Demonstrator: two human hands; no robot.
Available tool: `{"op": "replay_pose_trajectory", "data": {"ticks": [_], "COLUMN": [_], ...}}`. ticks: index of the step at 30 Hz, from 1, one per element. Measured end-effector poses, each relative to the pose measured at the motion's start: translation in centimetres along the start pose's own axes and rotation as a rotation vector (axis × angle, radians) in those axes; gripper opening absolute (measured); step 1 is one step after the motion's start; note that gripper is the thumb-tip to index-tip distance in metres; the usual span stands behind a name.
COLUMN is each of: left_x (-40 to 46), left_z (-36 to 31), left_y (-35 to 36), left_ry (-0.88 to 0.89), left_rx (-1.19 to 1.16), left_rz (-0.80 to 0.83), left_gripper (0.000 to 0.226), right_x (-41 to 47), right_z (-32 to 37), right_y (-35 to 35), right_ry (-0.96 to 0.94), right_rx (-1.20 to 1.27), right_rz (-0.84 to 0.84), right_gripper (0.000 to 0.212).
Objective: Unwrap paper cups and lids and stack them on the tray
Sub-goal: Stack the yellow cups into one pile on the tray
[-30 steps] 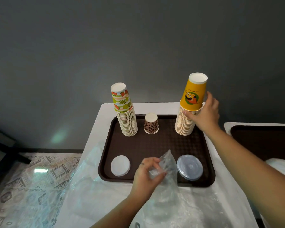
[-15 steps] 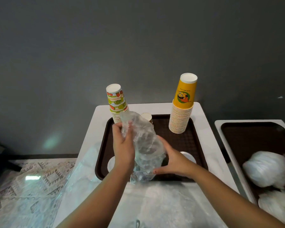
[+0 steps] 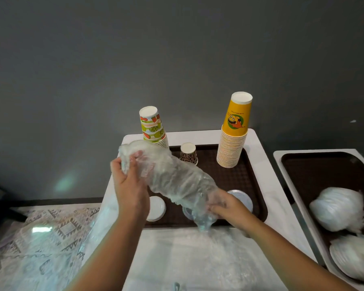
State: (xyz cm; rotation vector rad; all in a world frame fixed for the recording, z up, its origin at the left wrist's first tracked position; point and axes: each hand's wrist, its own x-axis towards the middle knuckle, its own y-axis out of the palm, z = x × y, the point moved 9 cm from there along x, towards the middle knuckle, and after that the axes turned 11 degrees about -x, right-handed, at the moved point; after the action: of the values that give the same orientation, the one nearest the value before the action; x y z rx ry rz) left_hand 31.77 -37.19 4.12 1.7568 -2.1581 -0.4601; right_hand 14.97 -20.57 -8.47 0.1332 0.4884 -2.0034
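Observation:
A crumpled clear plastic wrapper (image 3: 172, 179) is stretched between both hands above the brown tray (image 3: 257, 198). My left hand (image 3: 130, 185) grips its upper end and my right hand (image 3: 227, 206) grips its lower end. On the tray stand a tall stack of yellow cups (image 3: 234, 133), a stack of fruit-patterned cups (image 3: 152, 127) and a small leopard-print cup (image 3: 188, 153). A white lid (image 3: 157, 207) lies at the tray's front left. A clear lid (image 3: 243, 199) lies at the front right, partly hidden by my right hand.
Loose plastic film (image 3: 187, 255) covers the white table's near part and hangs off its left edge. To the right, a second brown tray (image 3: 298, 164) holds wrapped white bundles (image 3: 338, 208). A grey wall stands behind; patterned floor lies at the left.
My right hand left the yellow cup stack and came down to the wrapper. Both hands lifted the wrapper above the tray and pulled it out longer between them.

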Motion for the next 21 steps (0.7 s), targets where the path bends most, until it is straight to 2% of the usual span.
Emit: {"op": "replay_pose_trajectory", "data": {"ticks": [3,5,8,13,16,18,19,21], "left_x": [1.1,1.4,0.8,-2.0,-3.4,-3.7,-3.8,-4.7], "left_z": [-0.6,-1.0,0.0,3.9,5.4,5.9,5.9,5.5], "left_y": [-3.8,-6.4,-9.9,-15.4,-17.3,-17.4,-16.8,-13.7], "left_ry": [0.038,0.073,0.05,-0.012,0.021,0.121,0.233,0.536], "left_rx": [0.037,0.152,0.302,0.594,0.815,1.112,1.267,1.402], "left_rz": [-0.054,-0.08,-0.066,-0.016,0.109,0.206,0.257,0.428], "left_gripper": [0.012,0.016,0.015,0.017,0.056,0.073,0.076,0.066], "right_x": [-0.9,-1.9,-4.0,-6.6,-7.2,-7.4,-7.5,-7.6], "right_z": [-1.7,-2.7,-2.8,-3.7,-5.5,-6.3,-6.5,-6.7], "right_y": [-2.6,-4.6,-7.0,-7.6,-7.0,-6.7,-6.5,-6.1], "right_ry": [0.079,0.12,0.071,0.025,0.04,0.042,0.029,0.01], "right_rx": [-0.081,-0.125,-0.287,-0.606,-0.736,-0.825,-0.872,-0.955], "right_rz": [-0.114,-0.232,-0.392,-0.521,-0.556,-0.601,-0.62,-0.653], "right_gripper": [0.017,0.027,0.027,0.019,0.012,0.013,0.015,0.025]}}
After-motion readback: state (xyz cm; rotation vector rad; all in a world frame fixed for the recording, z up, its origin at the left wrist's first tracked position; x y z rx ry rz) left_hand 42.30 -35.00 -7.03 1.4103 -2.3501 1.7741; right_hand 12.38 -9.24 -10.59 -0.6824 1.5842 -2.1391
